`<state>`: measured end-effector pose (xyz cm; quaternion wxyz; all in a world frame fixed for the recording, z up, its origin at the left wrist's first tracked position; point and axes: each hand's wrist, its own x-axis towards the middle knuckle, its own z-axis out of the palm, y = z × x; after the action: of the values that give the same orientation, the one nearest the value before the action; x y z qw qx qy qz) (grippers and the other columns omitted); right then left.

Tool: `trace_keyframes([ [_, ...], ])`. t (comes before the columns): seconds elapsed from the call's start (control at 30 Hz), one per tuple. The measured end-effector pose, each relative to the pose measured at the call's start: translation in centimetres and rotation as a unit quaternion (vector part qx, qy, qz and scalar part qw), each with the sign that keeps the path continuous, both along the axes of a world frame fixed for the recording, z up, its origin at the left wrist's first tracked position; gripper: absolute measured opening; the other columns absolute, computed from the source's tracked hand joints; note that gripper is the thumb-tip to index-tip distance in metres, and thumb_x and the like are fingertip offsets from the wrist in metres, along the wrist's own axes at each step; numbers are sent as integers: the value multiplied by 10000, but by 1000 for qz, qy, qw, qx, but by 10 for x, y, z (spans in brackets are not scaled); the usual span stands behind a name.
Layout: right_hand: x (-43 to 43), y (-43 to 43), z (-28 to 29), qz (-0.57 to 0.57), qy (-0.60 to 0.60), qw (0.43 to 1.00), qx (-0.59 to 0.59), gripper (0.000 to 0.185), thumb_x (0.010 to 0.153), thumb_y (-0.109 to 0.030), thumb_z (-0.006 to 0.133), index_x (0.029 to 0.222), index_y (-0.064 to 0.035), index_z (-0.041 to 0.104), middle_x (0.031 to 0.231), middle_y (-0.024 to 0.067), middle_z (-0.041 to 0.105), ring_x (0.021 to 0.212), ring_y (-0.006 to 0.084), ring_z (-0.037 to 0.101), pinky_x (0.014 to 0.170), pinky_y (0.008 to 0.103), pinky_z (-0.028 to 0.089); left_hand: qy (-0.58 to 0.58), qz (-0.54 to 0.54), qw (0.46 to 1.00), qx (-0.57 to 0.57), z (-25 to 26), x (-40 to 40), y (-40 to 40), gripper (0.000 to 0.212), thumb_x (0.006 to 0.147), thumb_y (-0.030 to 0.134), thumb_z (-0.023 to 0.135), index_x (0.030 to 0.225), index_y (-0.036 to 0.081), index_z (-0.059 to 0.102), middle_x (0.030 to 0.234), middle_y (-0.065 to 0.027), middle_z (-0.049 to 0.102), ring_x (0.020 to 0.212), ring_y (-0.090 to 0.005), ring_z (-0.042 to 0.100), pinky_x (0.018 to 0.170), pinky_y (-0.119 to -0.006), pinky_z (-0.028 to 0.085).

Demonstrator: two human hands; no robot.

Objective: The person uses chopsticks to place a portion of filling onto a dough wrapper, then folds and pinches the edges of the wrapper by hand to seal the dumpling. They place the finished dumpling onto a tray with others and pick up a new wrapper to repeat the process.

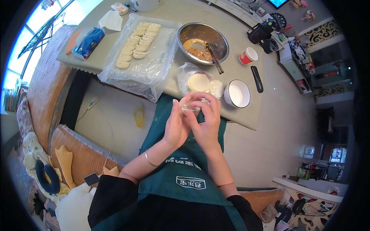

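Note:
Above my green apron, my left hand (178, 124) cradles a small folded dumpling (189, 108), partly hidden by fingers. My right hand (206, 121) pinches the dumpling's edge from the other side. Just beyond them, a stack of round dough wrappers (199, 82) lies in a clear plastic bag. To its right stands a white enamel bowl (237, 93) with a dark rim. A steel mixing bowl (203, 43) holds minced filling, with a pair of chopsticks (214, 57) leaning over its rim. Two rows of pleated dumplings (138, 43) rest on a plastic-covered tray (162, 55).
A red paper cup (248, 55) and a black long-handled object (257, 79) are on the table's right. On the left are a blue tissue pack (88, 43) and a white tissue (110, 20). A yellow slipper (139, 114) lies on the floor, near a woven-mat sofa (83, 147).

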<state>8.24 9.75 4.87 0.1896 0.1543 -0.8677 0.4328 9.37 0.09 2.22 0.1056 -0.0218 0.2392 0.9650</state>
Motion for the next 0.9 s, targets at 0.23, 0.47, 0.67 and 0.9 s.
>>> trace_keyframes([
  [0.23,1,21,-3,82,45,989,110,330,814,-246,596,1116,-134,667,1352,142,470,1261,369,386,1034,475,283,-42,-106,986,121,2,-3,-18,716,992,534,166,1446,-15,233,1472,-178,317,1364,-295,323,1127,-439,265],
  [0.47,8,32,-11,90,19,991,97,354,804,-266,603,1136,-163,670,1383,140,446,1289,364,363,1042,476,273,-61,-147,977,145,-3,-3,-19,690,997,529,174,1430,-1,267,1482,-162,311,1369,-265,326,1092,-416,324],
  [0.67,9,43,-15,104,-1,990,94,368,797,-264,616,1149,-171,666,1389,144,441,1292,374,365,1046,473,283,-72,-155,976,135,-6,-3,-17,668,1005,505,166,1434,3,260,1496,-164,285,1369,-266,328,1069,-406,357],
  [0.9,11,54,-20,109,-24,992,54,379,800,-227,603,1170,-156,651,1383,155,440,1284,380,372,1056,470,293,-94,-180,961,189,-10,-2,-14,659,1010,481,180,1436,-18,238,1484,-176,293,1364,-282,329,1093,-418,334],
])
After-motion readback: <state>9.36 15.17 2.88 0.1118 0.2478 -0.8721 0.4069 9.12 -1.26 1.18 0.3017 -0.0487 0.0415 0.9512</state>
